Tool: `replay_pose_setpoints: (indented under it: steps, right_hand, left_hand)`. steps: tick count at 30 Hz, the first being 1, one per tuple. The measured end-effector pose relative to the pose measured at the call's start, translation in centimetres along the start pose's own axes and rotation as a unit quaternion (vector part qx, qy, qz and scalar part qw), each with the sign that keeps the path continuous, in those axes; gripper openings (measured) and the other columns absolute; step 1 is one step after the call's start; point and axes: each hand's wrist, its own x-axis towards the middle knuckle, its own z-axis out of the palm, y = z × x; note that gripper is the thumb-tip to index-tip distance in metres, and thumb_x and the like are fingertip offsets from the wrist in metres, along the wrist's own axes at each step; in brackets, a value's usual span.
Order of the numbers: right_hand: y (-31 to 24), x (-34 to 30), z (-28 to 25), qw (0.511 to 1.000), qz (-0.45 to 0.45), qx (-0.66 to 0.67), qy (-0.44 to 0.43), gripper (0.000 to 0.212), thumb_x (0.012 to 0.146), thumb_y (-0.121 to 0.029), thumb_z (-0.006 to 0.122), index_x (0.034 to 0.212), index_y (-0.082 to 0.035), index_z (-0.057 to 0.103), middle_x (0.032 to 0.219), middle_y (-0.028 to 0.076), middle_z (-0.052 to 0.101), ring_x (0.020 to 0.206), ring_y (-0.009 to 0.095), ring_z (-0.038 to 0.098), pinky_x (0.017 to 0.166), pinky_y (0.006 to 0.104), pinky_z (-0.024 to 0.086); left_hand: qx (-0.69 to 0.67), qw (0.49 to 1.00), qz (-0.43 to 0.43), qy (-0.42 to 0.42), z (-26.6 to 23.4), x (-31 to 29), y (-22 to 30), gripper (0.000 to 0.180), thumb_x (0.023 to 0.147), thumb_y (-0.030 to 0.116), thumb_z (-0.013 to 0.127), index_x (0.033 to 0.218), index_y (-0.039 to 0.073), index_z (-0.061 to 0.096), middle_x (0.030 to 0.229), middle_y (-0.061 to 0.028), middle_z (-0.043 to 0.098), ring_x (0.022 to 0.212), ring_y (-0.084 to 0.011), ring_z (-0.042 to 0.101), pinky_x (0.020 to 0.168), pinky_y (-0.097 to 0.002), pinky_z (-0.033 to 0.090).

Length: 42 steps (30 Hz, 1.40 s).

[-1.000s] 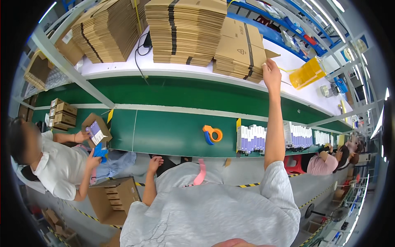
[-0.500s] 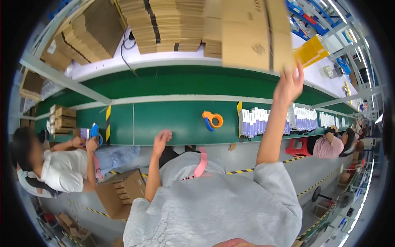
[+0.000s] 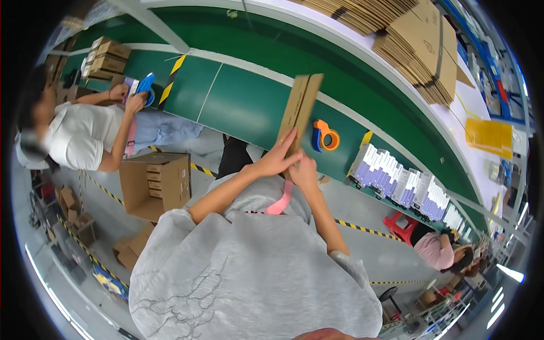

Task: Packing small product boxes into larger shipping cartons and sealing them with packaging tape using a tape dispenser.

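A flattened brown cardboard box (image 3: 300, 105) stands tilted in front of my body, over the near edge of the green workbench (image 3: 243, 107). My left hand (image 3: 276, 157) presses against its lower left side, fingers running up along the board. Beside it, my right hand (image 3: 305, 170) is closed round the bottom of the same box, with its fingertips partly hidden. Just right of the cardboard, an orange and blue tape dispenser (image 3: 325, 136) lies on the bench.
Rows of white and purple small boxes (image 3: 391, 175) stand on the bench at right. Stacks of flat cardboard (image 3: 419, 56) lie on the white shelf (image 3: 334, 28) above. A co-worker (image 3: 85, 130) sits at left, near an open carton (image 3: 153, 187) on the floor.
My right hand has come down from the shelf stack with a flattened box. My left hand, empty before, has joined it on the cardboard. The view has turned.
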Motion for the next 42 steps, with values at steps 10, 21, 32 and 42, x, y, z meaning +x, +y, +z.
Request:
replay_pose_setpoints:
  steps: [10, 21, 32, 42]
  right_hand:
    - [5.0, 14.5, -1.0, 0.959, 0.009, 0.283, -0.008, 0.024, 0.097, -0.026, 0.059, 0.099, -0.002, 0.060, 0.093, 0.009, 0.066, 0.081, 0.016, 0.065, 0.065, 0.0287, 0.055]
    - [10.2, 14.2, -2.9, 0.925, 0.034, 0.377, -0.032, 0.038, 0.095, -0.033, 0.064, 0.116, -0.003, 0.053, 0.087, 0.007, 0.064, 0.075, 0.017, 0.063, 0.072, 0.0278, 0.053]
    - [9.7, 11.9, -7.0, 0.988, -0.035, 0.149, -0.006, 0.048, 0.090, -0.008, 0.050, 0.137, 0.000, 0.044, 0.061, 0.002, 0.053, 0.051, 0.011, 0.049, 0.049, 0.0275, 0.042]
    - [2.5, 3.4, 3.0, 0.996, -0.040, -0.082, 0.006, 0.062, 0.093, -0.021, 0.054, 0.141, 0.012, 0.032, 0.096, 0.030, 0.063, 0.084, 0.042, 0.063, 0.077, 0.0478, 0.050]
  left_hand:
    - [-0.001, 0.987, -0.155, -0.036, 0.2, 0.1, -7.3, 0.071, 0.102, 0.038, 0.040, 0.152, -0.003, 0.013, 0.148, -0.0316, 0.033, 0.139, -0.0419, 0.033, 0.116, -0.0403, 0.026]
    - [-0.055, 0.951, -0.203, -0.227, -1.6, -2.3, -7.4, 0.100, 0.086, 0.067, 0.056, 0.151, -0.001, 0.024, 0.155, -0.0285, 0.020, 0.139, -0.0371, 0.036, 0.112, -0.0380, 0.033]
    - [0.126, 0.964, -0.174, -0.154, -1.5, -2.4, -6.5, 0.046, 0.101, 0.035, 0.040, 0.102, -0.006, 0.061, 0.091, -0.0295, 0.067, 0.089, -0.0450, 0.065, 0.083, -0.0483, 0.052]
    - [0.615, 0.682, -0.375, 0.126, -1.2, 1.5, -9.8, 0.057, 0.088, 0.022, 0.052, 0.135, -0.009, 0.047, 0.139, -0.0373, 0.042, 0.122, -0.0523, 0.050, 0.085, -0.0544, 0.054]
